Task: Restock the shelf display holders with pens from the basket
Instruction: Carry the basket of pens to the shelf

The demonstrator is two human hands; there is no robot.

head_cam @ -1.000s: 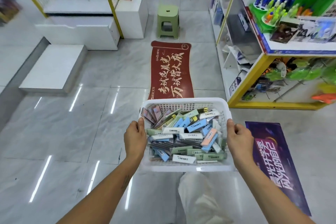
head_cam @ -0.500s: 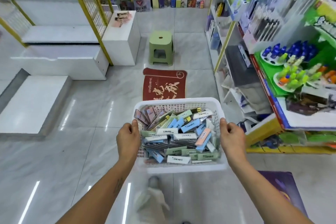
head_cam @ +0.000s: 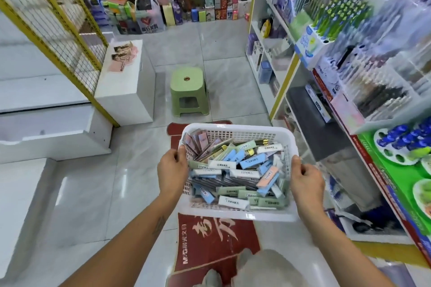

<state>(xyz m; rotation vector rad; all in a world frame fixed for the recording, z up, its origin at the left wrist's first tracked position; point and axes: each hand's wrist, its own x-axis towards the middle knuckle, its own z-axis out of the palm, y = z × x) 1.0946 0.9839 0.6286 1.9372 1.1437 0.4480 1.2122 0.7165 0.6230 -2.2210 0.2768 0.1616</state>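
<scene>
A white plastic basket (head_cam: pixel 238 129) is carried in front of me at waist height. It is filled with several packaged pens (head_cam: pixel 235 165) in blue, green, white and peach sleeves. My left hand (head_cam: pixel 172 170) grips the basket's left rim and my right hand (head_cam: pixel 305 180) grips its right rim. On the right stands the shelf (head_cam: pixel 345 109) with display holders (head_cam: pixel 326 39) full of upright pens, blurred by motion. A green display board (head_cam: pixel 394 170) with round white holders of blue pens sits at the lower right.
A green plastic stool (head_cam: pixel 188 91) stands on the tiled floor ahead. A red floor mat (head_cam: pixel 214 237) lies under the basket. A white block (head_cam: pixel 126 81) and a yellow wire-mesh frame (head_cam: pixel 58 30) are on the left. Stacked goods fill the back wall.
I have walked forward along the aisle with the basket. The stool and shelf are closer, the red mat is now underfoot, and the view has tilted up. Both hands keep their grip.
</scene>
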